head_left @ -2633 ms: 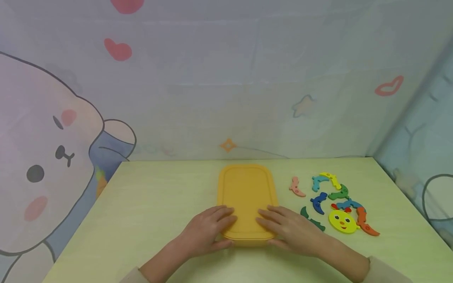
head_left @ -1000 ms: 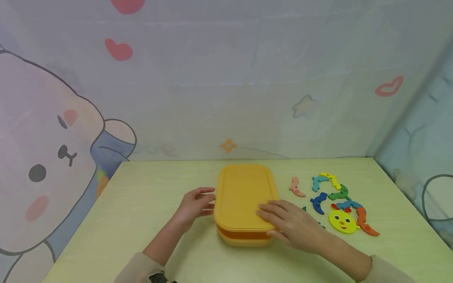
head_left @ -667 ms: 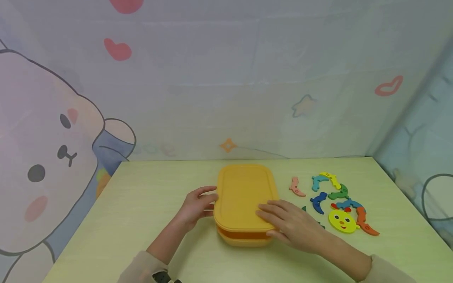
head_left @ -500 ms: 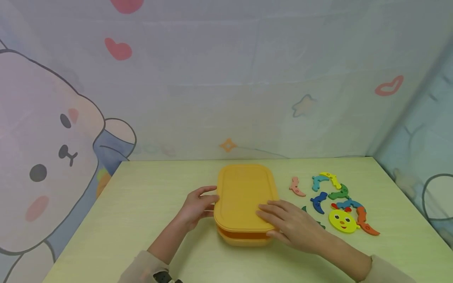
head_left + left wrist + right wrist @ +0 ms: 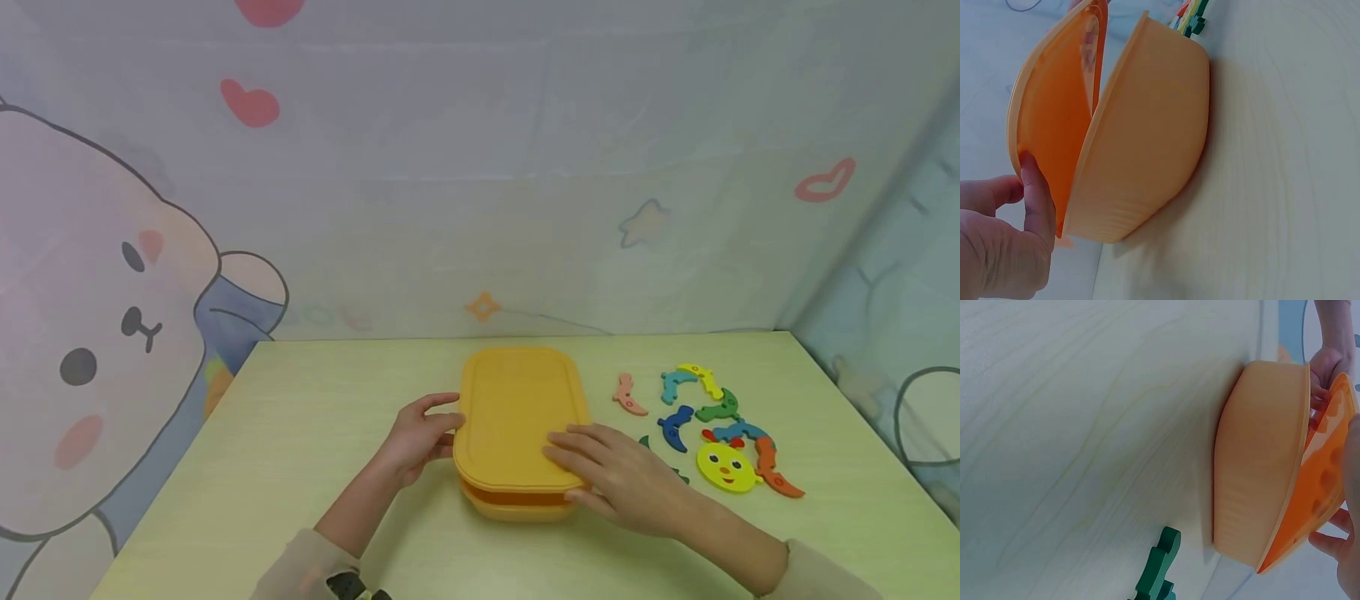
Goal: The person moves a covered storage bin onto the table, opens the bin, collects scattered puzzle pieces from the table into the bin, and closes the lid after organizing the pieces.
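Note:
A yellow-orange plastic lid (image 5: 517,408) lies tilted over its box (image 5: 517,510), raised along the near edge with a dark gap below. My left hand (image 5: 414,437) pinches the lid's left rim; in the left wrist view one finger (image 5: 1036,194) lies against the orange inside of the lid and another stays outside. At the near right corner my right hand (image 5: 622,479) holds the lid, fingers on top and thumb at the edge. In the right wrist view much of the right hand (image 5: 1350,506) is cut off by the frame. The inside of the box is hidden.
Colourful caterpillar puzzle pieces lie right of the box: a yellow smiling face (image 5: 726,468), an orange piece (image 5: 780,482), a dark blue one (image 5: 677,428), a pink one (image 5: 628,396) and several others. Green pieces (image 5: 1159,565) are partly behind my right hand. A printed cloth (image 5: 555,208) hangs behind the table.
The lid's near edge has risen off the box. My left hand has moved from the lid's top to its left rim; the right hand has barely moved. The last half second looks still.

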{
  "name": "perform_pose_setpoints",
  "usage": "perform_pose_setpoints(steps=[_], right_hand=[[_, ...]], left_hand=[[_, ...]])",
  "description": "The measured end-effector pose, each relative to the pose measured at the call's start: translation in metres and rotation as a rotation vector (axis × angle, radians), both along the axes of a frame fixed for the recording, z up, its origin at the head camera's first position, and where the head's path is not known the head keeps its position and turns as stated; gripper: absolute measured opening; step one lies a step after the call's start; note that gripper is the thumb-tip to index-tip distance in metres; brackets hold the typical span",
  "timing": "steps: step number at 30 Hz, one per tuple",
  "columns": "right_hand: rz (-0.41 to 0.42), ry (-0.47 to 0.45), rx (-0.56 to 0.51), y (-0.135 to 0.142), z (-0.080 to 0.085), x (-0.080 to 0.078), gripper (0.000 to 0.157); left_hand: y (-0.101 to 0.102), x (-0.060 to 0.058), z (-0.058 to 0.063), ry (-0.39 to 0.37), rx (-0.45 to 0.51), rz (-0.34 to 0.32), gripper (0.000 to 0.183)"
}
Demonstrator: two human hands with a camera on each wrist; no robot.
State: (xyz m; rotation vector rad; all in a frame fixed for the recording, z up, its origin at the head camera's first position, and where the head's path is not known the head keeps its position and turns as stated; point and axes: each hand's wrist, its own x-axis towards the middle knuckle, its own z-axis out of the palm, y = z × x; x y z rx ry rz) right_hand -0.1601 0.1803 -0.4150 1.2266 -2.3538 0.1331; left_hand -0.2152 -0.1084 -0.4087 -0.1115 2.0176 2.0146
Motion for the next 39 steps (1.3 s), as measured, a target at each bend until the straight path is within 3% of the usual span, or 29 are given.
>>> perform_pose_setpoints(steps=[12,18,27,30,39], right_hand=[[-0.016,-0.118,-0.051,0.003,0.007,-0.001,0.049],[-0.119,-0.232,-0.144,0.005,0.013,-0.004,0.046],[-0.24,-0.29,-0.329,0.005,0.014,-0.015,0.038],[-0.298,-0.391,-0.386,0.007,0.015,-0.018,0.041],[-0.43,-0.812,-0.589,0.007,0.018,-0.029,0.05]], left_hand=[[0.001,-0.001,0.003,-0.01,-0.011,0.011,0.043],[0.002,-0.001,0.005,-0.014,-0.01,0.017,0.042],[0.001,-0.002,0.005,-0.021,0.0,0.017,0.041],[0.001,-0.003,0.005,-0.022,0.004,0.016,0.042],[0.001,-0.002,0.006,-0.025,0.012,0.013,0.042]])
